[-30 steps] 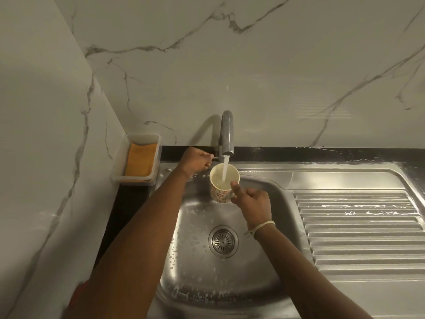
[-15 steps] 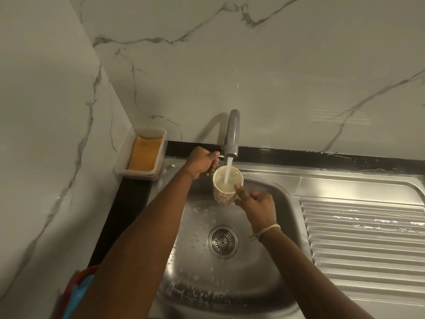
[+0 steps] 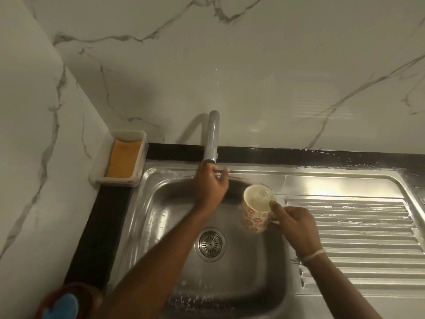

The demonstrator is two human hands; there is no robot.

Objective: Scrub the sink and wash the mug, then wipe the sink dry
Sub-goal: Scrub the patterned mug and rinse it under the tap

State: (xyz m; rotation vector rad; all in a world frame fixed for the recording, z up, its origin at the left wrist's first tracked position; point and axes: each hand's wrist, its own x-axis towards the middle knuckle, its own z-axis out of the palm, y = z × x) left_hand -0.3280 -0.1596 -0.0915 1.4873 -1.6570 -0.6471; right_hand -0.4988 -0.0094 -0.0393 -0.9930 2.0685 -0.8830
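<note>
Held the mug (image 3: 255,209) over the right side of the sink (image 3: 147,217), nearly upright with its long axis tilted a little and its open mouth facing up and toward the back wall, water inside, the right hand (image 3: 296,224) pinching it at the handle side. Reached with the left hand (image 3: 210,187) just under the tap (image 3: 212,137), fingers loosely curled, exact grip too blurred to tell. Stood near: drain strainer (image 3: 209,244) below, ribbed drainboard (image 3: 358,236) to the right, orange sponge (image 3: 123,161) in a clear tray (image 3: 99,176) at left, marble wall (image 3: 276,65) behind.
</note>
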